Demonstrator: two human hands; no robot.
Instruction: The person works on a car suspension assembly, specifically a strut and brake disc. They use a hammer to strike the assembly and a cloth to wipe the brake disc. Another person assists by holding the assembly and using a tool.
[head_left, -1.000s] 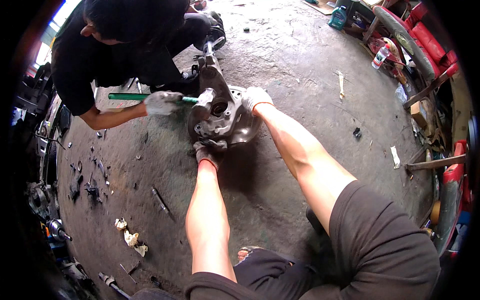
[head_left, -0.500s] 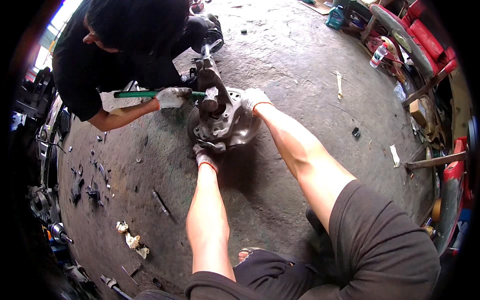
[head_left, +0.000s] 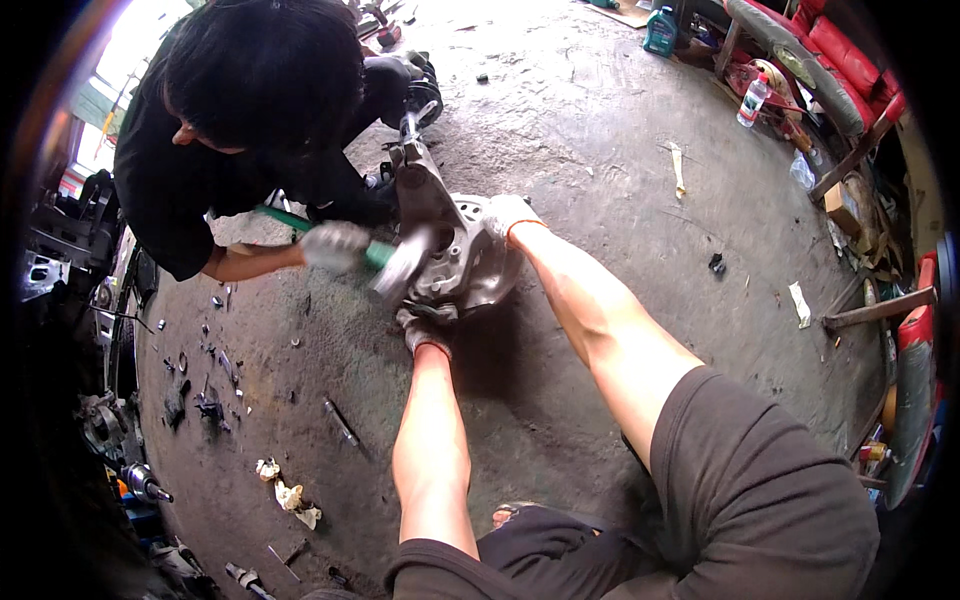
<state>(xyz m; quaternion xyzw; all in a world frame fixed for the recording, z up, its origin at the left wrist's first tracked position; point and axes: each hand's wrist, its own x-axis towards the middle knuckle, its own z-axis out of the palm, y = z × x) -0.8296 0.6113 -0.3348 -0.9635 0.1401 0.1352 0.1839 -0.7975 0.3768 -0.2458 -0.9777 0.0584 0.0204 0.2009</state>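
A grey metal steering knuckle with a round dust shield is in front of me over the floor. My left hand, in a knit work glove, is closed on its near lower edge. My gloved right hand grips the shield's far right rim; its fingertips are partly hidden. At the left, a co-worker in black crouches over the part. The co-worker's gloved hand holds a green-handled hammer, whose head is smeared by motion at the knuckle's left side.
Small dark parts, a rod-shaped piece and crumpled paper lie on the floor at left. To the right are a water bottle, a cardboard box and a red chair. A teal jug stands far back.
The hammer and the co-worker's hand have swung down and nearer, from above the hub to the knuckle's left side. My hands keep their hold; the view has shifted slightly.
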